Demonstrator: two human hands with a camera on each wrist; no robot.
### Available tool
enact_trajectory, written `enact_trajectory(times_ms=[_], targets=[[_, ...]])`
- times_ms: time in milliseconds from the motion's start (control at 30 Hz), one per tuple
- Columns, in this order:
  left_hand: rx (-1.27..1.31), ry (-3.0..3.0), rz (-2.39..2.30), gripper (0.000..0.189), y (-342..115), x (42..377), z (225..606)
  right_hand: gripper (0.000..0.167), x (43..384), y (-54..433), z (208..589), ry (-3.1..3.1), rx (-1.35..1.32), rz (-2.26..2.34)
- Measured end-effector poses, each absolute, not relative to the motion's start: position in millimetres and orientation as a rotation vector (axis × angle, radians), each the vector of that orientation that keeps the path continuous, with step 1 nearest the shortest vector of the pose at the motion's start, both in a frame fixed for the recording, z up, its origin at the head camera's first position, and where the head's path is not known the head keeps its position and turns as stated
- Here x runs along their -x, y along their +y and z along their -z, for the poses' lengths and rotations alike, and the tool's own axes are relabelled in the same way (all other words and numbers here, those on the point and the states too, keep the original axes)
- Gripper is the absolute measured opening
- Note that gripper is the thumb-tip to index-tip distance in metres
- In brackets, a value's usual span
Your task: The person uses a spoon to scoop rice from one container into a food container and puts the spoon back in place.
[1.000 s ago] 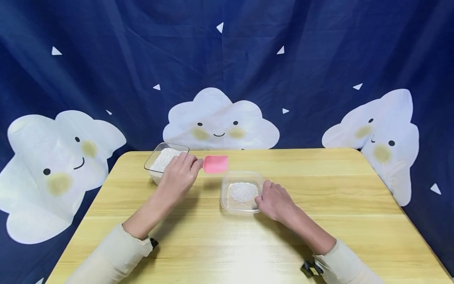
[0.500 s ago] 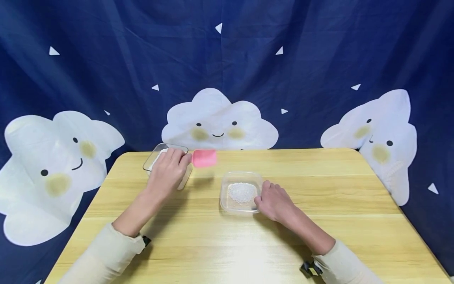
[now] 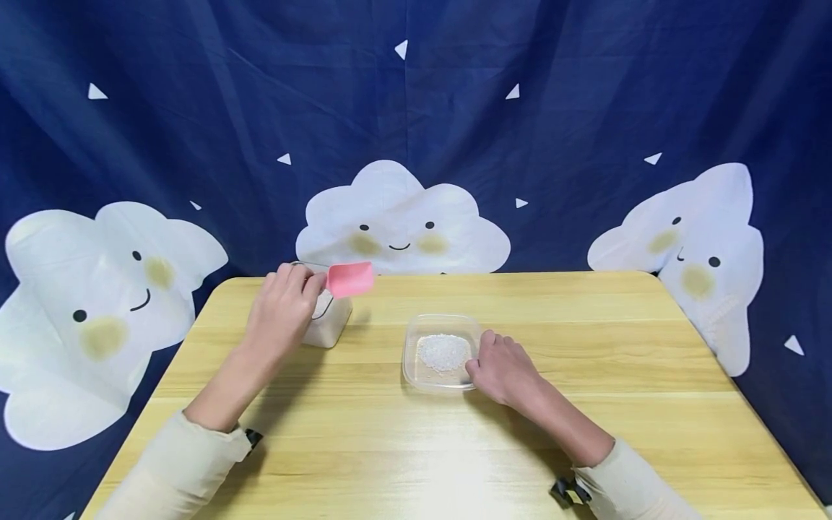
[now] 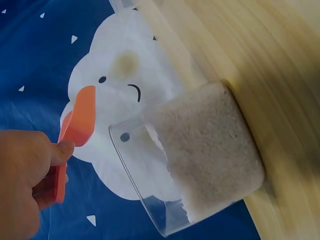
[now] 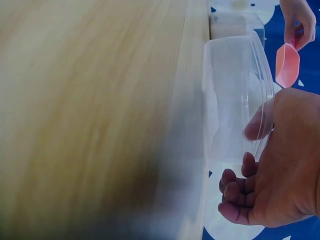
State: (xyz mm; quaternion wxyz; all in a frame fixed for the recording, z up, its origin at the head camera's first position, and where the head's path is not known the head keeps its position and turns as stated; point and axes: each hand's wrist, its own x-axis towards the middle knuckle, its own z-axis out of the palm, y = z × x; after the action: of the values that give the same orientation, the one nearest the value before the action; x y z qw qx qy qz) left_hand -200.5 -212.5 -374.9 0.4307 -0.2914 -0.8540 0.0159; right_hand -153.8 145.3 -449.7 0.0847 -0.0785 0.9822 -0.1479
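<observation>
In the head view, the left hand [image 3: 281, 310] has its fingers curled on the handle of a pink scoop [image 3: 351, 279], held in the air with its blade pointing toward the tabletop's [image 3: 390, 433] right edge, above a deep clear container [image 3: 330, 323] near the far left corner. The right hand [image 3: 507, 368], fingers bent, grips the right side of a shallow clear container [image 3: 411, 361], closer to the tabletop's middle, with a patch of white grains [image 3: 444, 352] on its floor. In the left wrist view, the thumb presses the scoop's handle and fingers wrap behind it; the scoop looks orange here, apart from the deep container, which is largely filled with pale, rice-like grains. In the right wrist view, the right hand pinches the shallow container's rim, one digit showing through the clear wall, the other fingers curled outside.
</observation>
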Motion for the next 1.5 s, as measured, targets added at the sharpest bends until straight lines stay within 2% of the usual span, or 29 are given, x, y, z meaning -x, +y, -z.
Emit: enact_trajectory(times_ms=[1167, 1500], targets=[[0.598, -2.205, -0.129, 0.022, -258, 199, 372, 0.028, 151, 145, 452, 3.025, 0.264, 0.312], [0.599, -2.199, -0.238, 0.03, -263, 203, 373, 0.03, 150, 143, 452, 3.02, 0.269, 0.314]])
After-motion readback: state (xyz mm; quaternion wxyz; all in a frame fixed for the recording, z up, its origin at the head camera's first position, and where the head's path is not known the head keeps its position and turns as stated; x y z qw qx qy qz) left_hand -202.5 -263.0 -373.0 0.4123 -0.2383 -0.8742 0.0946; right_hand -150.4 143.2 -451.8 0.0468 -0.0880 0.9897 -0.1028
